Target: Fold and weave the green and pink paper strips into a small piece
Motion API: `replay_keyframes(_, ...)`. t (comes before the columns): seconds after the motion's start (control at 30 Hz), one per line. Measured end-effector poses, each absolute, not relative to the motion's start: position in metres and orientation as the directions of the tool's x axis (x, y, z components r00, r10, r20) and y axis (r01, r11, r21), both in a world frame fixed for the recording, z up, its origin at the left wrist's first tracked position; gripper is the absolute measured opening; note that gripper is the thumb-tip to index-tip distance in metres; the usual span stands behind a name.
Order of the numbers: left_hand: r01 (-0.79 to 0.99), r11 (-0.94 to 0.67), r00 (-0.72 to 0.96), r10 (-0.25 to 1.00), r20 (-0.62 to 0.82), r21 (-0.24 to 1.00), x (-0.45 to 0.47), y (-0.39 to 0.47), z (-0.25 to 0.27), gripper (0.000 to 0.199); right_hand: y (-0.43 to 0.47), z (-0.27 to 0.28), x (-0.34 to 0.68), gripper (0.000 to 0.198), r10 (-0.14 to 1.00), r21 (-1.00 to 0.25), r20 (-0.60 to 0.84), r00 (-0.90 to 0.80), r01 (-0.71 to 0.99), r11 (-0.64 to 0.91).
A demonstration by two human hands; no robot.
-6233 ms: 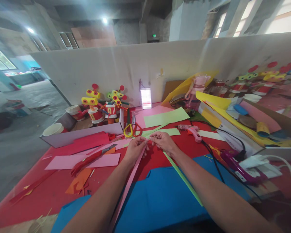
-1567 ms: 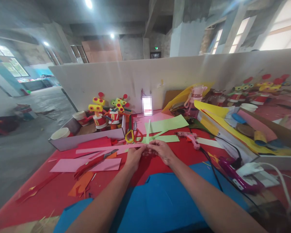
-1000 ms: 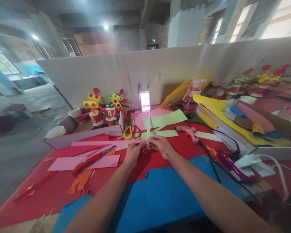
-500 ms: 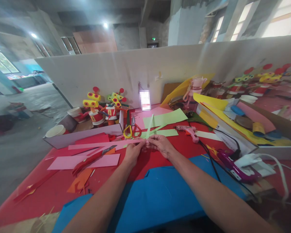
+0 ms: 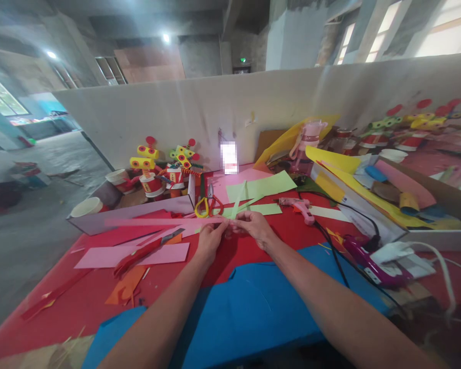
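From here I see the left hand (image 5: 211, 238) pinching the pink strip (image 5: 165, 222) near one end, its length running left above the table (image 5: 72, 297). I see the right hand (image 5: 256, 228) pinching beside it, where the green strip (image 5: 239, 201) meets the pink and slants away. Scissors (image 5: 201, 208) and a glue gun (image 5: 300, 206) lie just beyond.

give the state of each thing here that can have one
pink strip: held, stretching left
green strip: held, stretching away
left hand: pinching pink strip
right hand: pinching green strip
scissors: lying, blade gap unclear
glue gun: lying, power unclear
power strip: plugs inserted
bottle: upright
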State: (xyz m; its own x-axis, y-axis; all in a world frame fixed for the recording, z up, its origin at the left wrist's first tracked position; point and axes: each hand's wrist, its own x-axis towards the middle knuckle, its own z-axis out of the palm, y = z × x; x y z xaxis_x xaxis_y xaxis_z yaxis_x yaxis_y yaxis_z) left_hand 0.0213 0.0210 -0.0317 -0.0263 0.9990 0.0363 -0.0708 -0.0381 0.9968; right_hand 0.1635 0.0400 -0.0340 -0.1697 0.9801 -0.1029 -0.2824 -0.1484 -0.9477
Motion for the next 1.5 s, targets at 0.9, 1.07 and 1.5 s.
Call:
replay_keyframes(0.9,-0.258,-0.006,0.012,1.000,0.009,0.966,0.017,0.025,-0.029,0.030,0.034,-0.035,0.156,0.039,0.972,-0.911,-0.127,-0.199,-0.364,-0.194)
replay_keyframes(1.07,-0.297,0.001,-0.015,1.000,-0.006,0.955,0.017,0.026,-0.031,0.031,0.035,-0.036,0.156,0.039,0.969,-0.906,-0.130,-0.212,-0.371,-0.203)
replay_keyframes(1.5,-0.209,-0.030,-0.001,1.000,0.030,0.977,0.023,0.025,-0.039,0.029,0.036,-0.041,0.149,0.038,0.994,-0.913,-0.066,-0.085,-0.397,-0.094)
